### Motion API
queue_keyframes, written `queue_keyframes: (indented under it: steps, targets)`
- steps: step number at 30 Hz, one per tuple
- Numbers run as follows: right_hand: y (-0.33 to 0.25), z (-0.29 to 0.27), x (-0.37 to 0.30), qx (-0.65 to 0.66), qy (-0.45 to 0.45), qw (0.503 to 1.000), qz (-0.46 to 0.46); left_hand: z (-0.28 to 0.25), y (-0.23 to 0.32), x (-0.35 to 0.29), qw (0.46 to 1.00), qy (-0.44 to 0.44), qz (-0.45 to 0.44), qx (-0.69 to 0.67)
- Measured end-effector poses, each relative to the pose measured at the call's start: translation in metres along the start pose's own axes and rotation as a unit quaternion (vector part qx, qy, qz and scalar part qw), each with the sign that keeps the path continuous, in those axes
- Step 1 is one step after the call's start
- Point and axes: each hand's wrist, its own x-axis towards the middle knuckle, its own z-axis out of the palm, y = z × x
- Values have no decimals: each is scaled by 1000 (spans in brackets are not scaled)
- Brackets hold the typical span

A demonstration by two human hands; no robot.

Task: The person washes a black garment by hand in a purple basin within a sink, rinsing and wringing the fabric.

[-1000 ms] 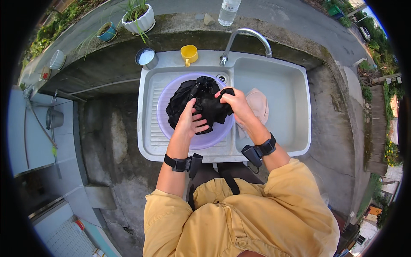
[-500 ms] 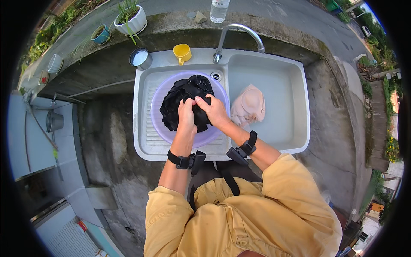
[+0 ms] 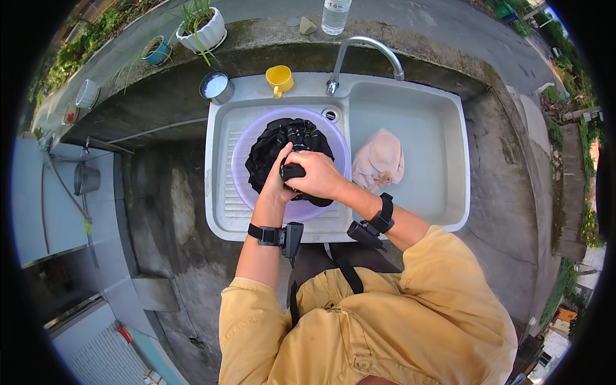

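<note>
Both hands, left [image 3: 277,186] and right [image 3: 319,174], are closed tight around a black cloth [image 3: 282,144] over the purple basin [image 3: 242,168] in the sink [image 3: 449,192].

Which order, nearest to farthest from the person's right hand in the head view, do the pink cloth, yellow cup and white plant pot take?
Measured from the right hand:
1. Pink cloth, just right of it, in the sink's right basin.
2. Yellow cup, on the sink's back rim.
3. White plant pot, on the ledge, upper left.

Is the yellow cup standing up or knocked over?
Standing up. The yellow cup sits upright on the sink's back ledge, its round open mouth facing up, handle pointing toward the person.
</note>
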Motion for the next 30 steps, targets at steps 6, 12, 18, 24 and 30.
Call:
queue_keyframes:
  steps: [6, 12, 18, 24, 30]
  targets:
    - [32, 1, 9, -89, 138, 985, 54, 29, -25, 16, 968, 179, 165, -57]
    - [1, 6, 16, 122, 42, 990, 51, 11, 19, -2, 954, 136, 266, 34]
    - [28, -32, 23, 429, -65, 850, 299, 38, 11, -12, 858, 121, 362, 344]
    - [70, -5, 17, 288, 47, 901, 320, 8, -2, -6, 966, 215, 99, 107]
    - [-24, 47, 8, -12, 20, 997, 67, -81, 10, 18, 996, -1, 70, -60]
